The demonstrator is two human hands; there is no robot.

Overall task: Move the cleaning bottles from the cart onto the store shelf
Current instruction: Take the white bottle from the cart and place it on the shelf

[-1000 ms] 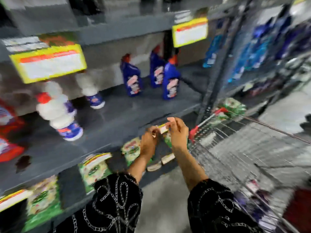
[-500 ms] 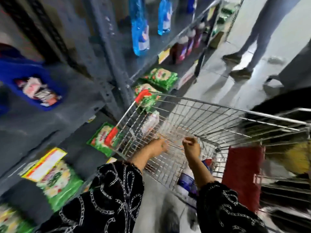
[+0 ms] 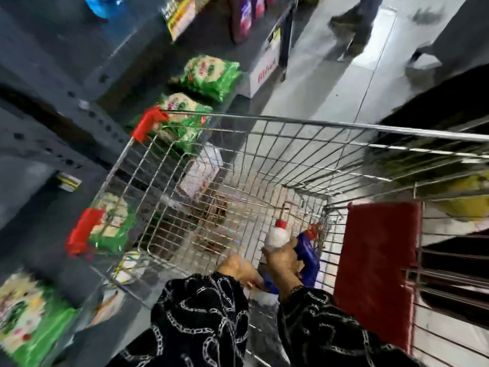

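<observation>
Both my hands reach down into the near corner of the wire cart (image 3: 264,120). My right hand (image 3: 284,258) is closed around a white bottle with a red cap (image 3: 276,234). A blue bottle with a red cap (image 3: 308,250) lies right beside it, to the right. My left hand (image 3: 238,268) is low in the cart next to the right one; its fingers are hidden, and something blue shows just under them. The grey store shelf (image 3: 39,165) runs along the left.
Green packets (image 3: 209,75) lie on the low shelves on the left, and more packets (image 3: 111,226) press against the cart's side. The cart's red flap (image 3: 375,271) stands at the right. A person's legs (image 3: 349,30) stand in the aisle ahead. A white box (image 3: 267,64) sits by the shelf end.
The view swung from the shelf down to the cart. Both hands dropped into the cart, and the right hand closed on the white bottle.
</observation>
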